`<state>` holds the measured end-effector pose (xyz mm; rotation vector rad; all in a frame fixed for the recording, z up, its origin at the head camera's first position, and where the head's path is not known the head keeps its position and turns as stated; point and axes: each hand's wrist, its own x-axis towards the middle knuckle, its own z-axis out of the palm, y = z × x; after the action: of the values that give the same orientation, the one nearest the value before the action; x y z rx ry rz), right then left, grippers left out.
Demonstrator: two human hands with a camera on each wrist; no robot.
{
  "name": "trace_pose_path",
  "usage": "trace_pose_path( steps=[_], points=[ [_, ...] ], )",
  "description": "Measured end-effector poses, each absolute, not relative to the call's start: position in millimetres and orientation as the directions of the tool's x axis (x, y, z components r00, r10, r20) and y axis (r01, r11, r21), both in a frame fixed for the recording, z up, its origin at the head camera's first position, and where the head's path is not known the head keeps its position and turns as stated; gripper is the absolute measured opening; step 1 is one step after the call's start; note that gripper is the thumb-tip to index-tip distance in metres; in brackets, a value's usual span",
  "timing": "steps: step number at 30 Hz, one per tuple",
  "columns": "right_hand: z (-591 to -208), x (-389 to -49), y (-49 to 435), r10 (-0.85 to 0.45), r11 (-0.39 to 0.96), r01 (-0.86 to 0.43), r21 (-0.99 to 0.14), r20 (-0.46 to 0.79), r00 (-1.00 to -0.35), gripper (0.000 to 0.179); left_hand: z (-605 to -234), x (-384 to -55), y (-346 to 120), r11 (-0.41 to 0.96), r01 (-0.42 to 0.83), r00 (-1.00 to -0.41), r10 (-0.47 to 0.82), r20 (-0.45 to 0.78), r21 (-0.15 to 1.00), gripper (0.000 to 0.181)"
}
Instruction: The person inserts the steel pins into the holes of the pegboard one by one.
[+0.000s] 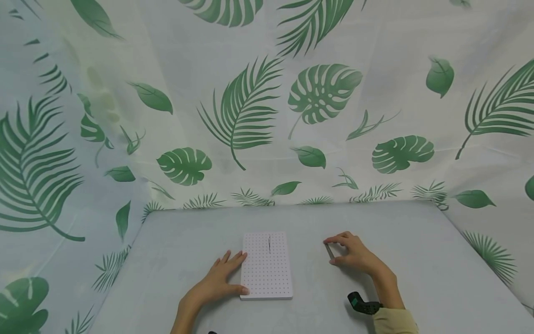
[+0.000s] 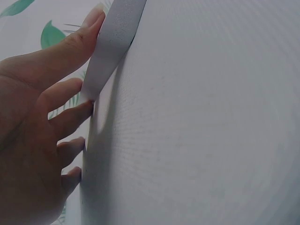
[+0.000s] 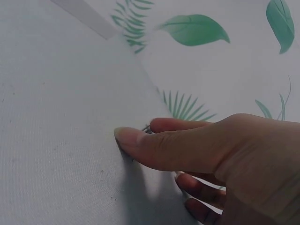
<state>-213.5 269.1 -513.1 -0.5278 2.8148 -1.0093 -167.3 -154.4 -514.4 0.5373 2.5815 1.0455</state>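
Observation:
A white pegboard (image 1: 267,273) with rows of small dark dots lies flat on the table. Near its far end are thin dark lines (image 1: 269,244), too fine to identify. My left hand (image 1: 219,279) rests along the board's left side, fingers spread, with fingertips and thumb touching its edge. The left wrist view has the thumb against the board's side (image 2: 115,47). To the right of the board, my right hand (image 1: 354,254) pinches a thin, dark, straight stick (image 1: 329,251) between thumb and finger, close to the table. In the right wrist view, the thumb mostly hides the stick (image 3: 147,129).
The table (image 1: 200,232) has a pale cloth surface. Behind it and at both sides hangs a white curtain (image 1: 258,181) printed with green leaves. A black wrist device (image 1: 363,304) sits by the right sleeve (image 1: 394,320).

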Motion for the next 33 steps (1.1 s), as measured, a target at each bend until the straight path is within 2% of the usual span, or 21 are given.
trace_pose_path(
  steps=[21, 33],
  points=[
    [-514.1, -211.2, 264.1, -0.197, 0.713, -0.174, -0.679, 0.045, -0.979, 0.043, -515.6, -167.3, -153.8, 0.666, 0.227, -0.885, 0.445, -0.135, 0.710, 0.097],
    [-519.4, -216.3, 265.9, -0.106, 0.728, -0.103, -0.678, 0.037, -0.994, 0.028, -516.8, -168.6, -153.4, 0.668, 0.225, -0.885, 0.444, -0.138, 0.709, 0.098]
  ],
)
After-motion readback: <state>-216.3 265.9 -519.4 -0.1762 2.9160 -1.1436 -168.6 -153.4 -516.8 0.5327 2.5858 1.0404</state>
